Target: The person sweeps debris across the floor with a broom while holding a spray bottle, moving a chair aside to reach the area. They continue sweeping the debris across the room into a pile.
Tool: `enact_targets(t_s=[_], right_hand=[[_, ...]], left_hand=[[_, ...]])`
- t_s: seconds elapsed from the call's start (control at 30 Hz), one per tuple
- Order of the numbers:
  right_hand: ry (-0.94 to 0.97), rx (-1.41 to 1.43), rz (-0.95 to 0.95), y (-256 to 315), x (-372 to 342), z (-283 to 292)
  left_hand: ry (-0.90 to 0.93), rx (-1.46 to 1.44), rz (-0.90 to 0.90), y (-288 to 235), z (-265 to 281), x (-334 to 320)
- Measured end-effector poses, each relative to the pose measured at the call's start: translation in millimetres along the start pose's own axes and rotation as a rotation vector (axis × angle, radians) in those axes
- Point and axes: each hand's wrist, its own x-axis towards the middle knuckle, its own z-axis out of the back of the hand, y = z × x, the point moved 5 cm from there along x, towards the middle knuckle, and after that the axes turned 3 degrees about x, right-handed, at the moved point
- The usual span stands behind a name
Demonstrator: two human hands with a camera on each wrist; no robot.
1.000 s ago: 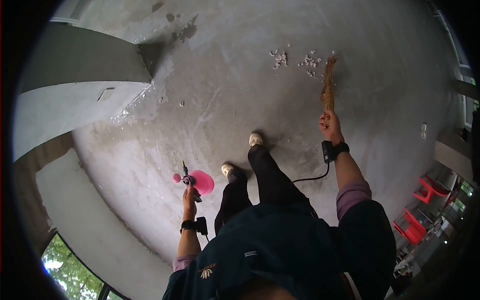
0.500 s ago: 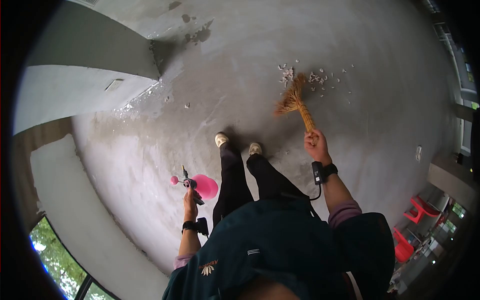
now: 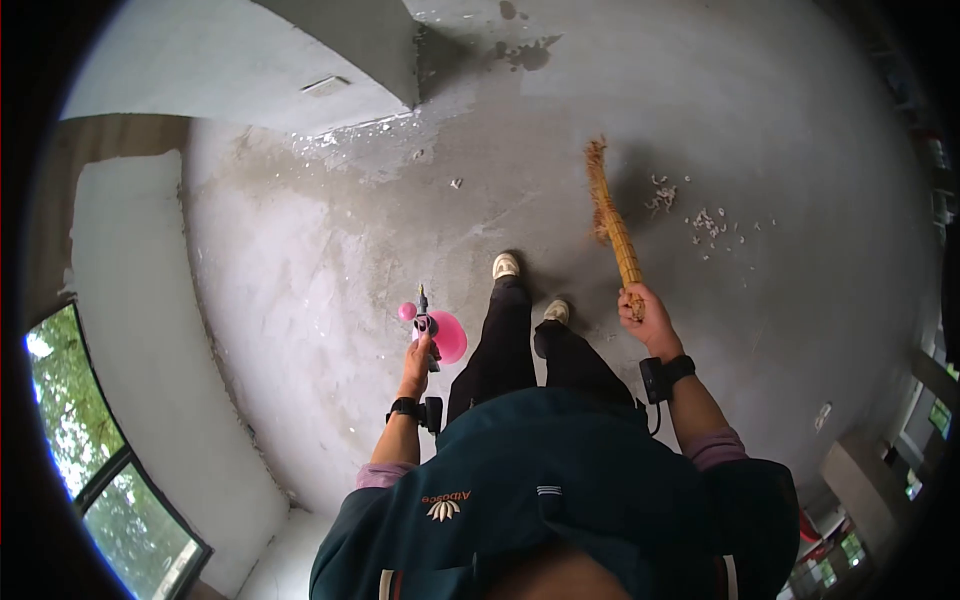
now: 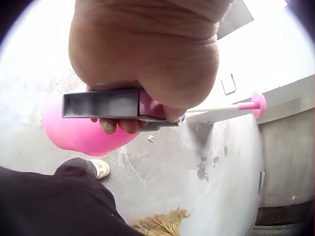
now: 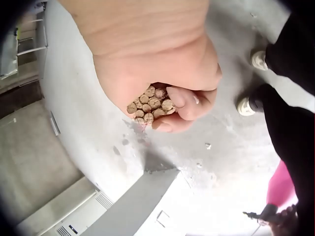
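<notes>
My right hand (image 3: 650,320) grips the bundled handle of a straw hand broom (image 3: 618,230). Its bristles point away from my body, to the left of the small white scraps (image 3: 708,224) on the floor. In the right wrist view, curled fingers wrap the broom's cut stalk ends (image 5: 150,105). At my left side, my left hand (image 3: 418,360) holds a pink pump spray bottle (image 3: 451,338) by its dark handle, nozzle facing forward. The left wrist view shows fingers curled round that grey handle (image 4: 101,104), with the pink tank (image 4: 93,132) behind them.
Another cluster of white scraps (image 3: 661,194) lies near the broom. My shoes (image 3: 506,265) stand on the grey concrete floor (image 3: 400,240). A pillar (image 3: 330,60) rises at the upper left, and a low white ledge (image 3: 150,330) runs below a window (image 3: 75,400). Wet patches (image 3: 528,52) mark the floor.
The broom has swung from right of the scraps, between the two clusters, to their left. The feet have stepped and the head view has shifted. The left hand still holds the spray bottle.
</notes>
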Motion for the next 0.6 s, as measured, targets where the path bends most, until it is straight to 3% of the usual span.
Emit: enact_targets(t_s=[0.23, 0.3, 0.43, 0.6], right_hand=[[0.34, 0.145, -0.507, -77, 89, -130], [0.389, 0.094, -0.519, -106, 126, -165], [0.259, 0.115, -0.442, -136, 194, -217], [0.169, 0.393, -0.385, -102, 205, -188]], left_hand=[[-0.05, 0.022, 0.024, -11, 20, 6], [-0.017, 0.063, 0.017, -16, 23, 6], [-0.045, 0.062, 0.029, -23, 35, 16], [-0.057, 0.063, 0.056, -18, 49, 17]])
